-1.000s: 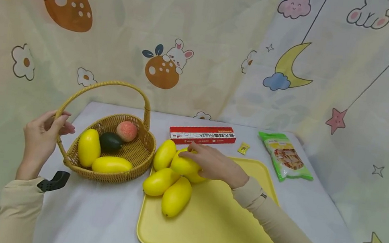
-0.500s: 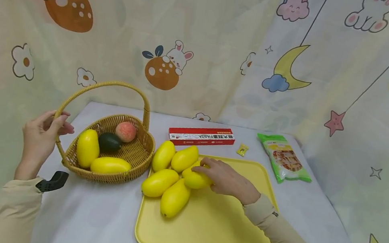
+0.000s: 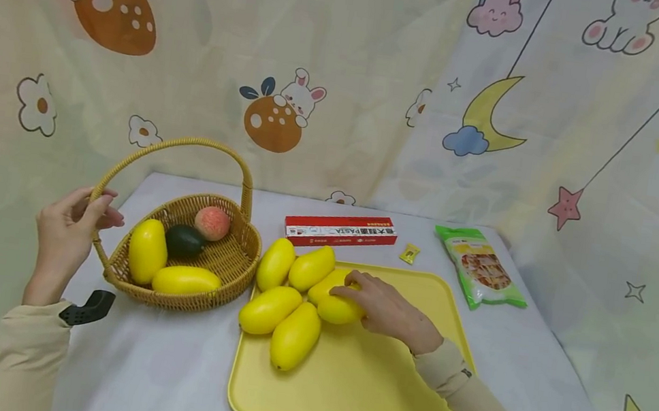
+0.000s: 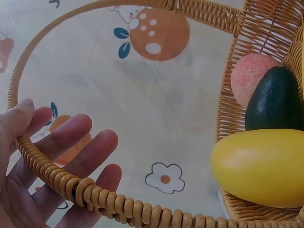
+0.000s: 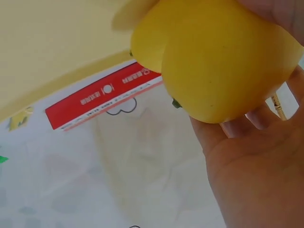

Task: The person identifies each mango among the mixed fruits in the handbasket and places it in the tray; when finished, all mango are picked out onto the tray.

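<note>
My left hand (image 3: pixel 63 234) holds the handle (image 3: pixel 201 142) of a wicker basket (image 3: pixel 247 271), thumb on one side and fingers behind it. In the basket lie two yellow mangoes (image 3: pixel 147 252), a dark green avocado (image 4: pixel 275 102) and a peach (image 3: pixel 213 223). My right hand (image 3: pixel 393 309) grips a mango (image 5: pixel 228 61) over the left part of a yellow tray (image 3: pixel 376 376). Another mango (image 3: pixel 324 286) sits right behind it. Several more mangoes (image 3: pixel 296 337) cluster on the tray's left side, some overhanging its edge.
Behind the tray lies a red pasta box (image 3: pixel 341 231), with a small yellow packet (image 3: pixel 410 254) beside it. A green food bag (image 3: pixel 482 269) lies at the back right. Printed cloth hangs behind the white table (image 3: pixel 162 363).
My right hand has left a mango at the back of the cluster and moved right and nearer, now gripping a different one. My left hand has stayed at the handle.
</note>
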### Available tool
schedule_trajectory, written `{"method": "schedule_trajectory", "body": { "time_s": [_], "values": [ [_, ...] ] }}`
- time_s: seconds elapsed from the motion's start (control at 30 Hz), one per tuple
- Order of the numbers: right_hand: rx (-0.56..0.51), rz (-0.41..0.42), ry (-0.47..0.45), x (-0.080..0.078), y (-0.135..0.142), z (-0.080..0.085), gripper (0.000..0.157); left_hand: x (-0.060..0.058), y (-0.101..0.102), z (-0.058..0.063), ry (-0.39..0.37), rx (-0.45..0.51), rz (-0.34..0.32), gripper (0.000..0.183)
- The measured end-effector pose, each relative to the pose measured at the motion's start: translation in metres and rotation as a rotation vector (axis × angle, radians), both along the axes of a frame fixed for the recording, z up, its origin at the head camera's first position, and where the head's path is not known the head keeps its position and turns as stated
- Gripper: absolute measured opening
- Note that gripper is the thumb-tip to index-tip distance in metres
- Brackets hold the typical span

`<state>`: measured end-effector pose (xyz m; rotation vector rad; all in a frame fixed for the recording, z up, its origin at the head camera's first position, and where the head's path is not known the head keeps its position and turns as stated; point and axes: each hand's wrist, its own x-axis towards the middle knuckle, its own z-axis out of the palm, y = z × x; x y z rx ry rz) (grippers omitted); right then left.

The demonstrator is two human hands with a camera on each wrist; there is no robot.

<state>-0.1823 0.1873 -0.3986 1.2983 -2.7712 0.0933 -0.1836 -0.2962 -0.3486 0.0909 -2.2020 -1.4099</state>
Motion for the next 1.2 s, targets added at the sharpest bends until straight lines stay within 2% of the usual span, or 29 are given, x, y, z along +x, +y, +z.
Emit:
{"method": "schedule_trajectory", "body": {
  "time_s": [0.27, 0.43, 0.67, 1.2],
  "values": [
    [0.009, 0.028, 0.076, 0.000, 0.013, -0.022, 0.059, 0.000, 0.000, -0.002, -0.012, -0.020, 0.003, 0.022],
    [-0.022, -0.023, 0.074, -0.006, 0.019, -0.028, 0.059, 0.000, -0.001, -0.002, -0.010, -0.023, 0.009, 0.019],
    [-0.039, -0.039, -0.026, -0.005, 0.019, -0.026, 0.065, -0.001, 0.000, -0.001, -0.007, -0.015, 0.002, 0.018],
    [-0.022, -0.048, -0.053, 0.001, 0.010, -0.018, 0.061, -0.001, -0.001, -0.002, -0.004, -0.021, 0.009, 0.019]
  ]
}}
